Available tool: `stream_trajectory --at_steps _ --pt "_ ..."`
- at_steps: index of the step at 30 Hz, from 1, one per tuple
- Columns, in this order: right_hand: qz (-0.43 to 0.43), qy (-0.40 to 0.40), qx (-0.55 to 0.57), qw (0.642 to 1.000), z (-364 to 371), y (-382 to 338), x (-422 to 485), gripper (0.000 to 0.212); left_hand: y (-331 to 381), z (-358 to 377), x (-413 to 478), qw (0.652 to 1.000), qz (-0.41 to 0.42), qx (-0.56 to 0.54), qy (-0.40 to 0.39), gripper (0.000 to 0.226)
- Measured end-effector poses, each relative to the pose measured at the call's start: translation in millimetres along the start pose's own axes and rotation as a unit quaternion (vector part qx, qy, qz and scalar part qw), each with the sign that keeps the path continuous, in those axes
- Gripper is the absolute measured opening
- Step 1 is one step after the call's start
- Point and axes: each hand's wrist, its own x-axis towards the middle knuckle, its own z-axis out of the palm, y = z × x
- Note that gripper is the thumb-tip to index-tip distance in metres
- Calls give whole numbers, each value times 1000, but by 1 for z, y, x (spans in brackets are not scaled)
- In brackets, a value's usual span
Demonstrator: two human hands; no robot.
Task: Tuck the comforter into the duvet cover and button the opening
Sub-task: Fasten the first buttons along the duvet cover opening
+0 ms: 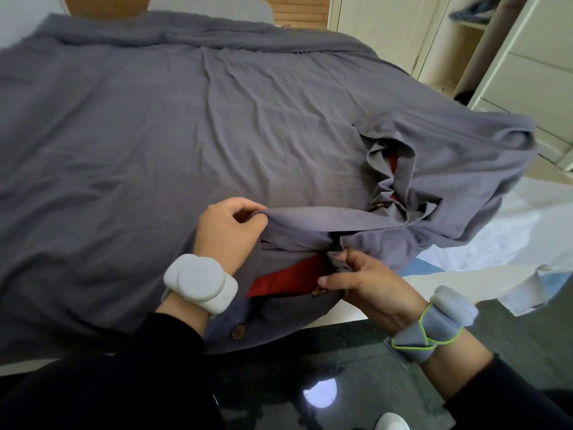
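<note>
Both hands hold the cover's open edge at the near end of the bed.

The left hand (229,234) has a closed grip on the upper flap of the grey cover (186,135); the right hand (369,283) pinches the lower hem just below. Between the grips the red comforter (285,279) shows through the opening. A brown button (238,331) sits below the left wrist.
</note>
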Motion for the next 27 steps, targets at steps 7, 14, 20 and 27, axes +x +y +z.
stream_trajectory --at_steps 7,14,20,27 --pt "-7 35 -307 951 -3 15 -1 47 -5 2 0 954 -168 -218 -120 18" --pt "16 25 -477 878 -5 24 -4 48 -5 6 -6 969 -157 -140 -133 17" --pt "-48 -15 -93 994 11 7 -9 39 2 2 -9 975 -120 -128 -139 7" --pt "-124 -25 135 983 22 -18 -11 25 5 11 -23 920 -228 -205 -244 28"
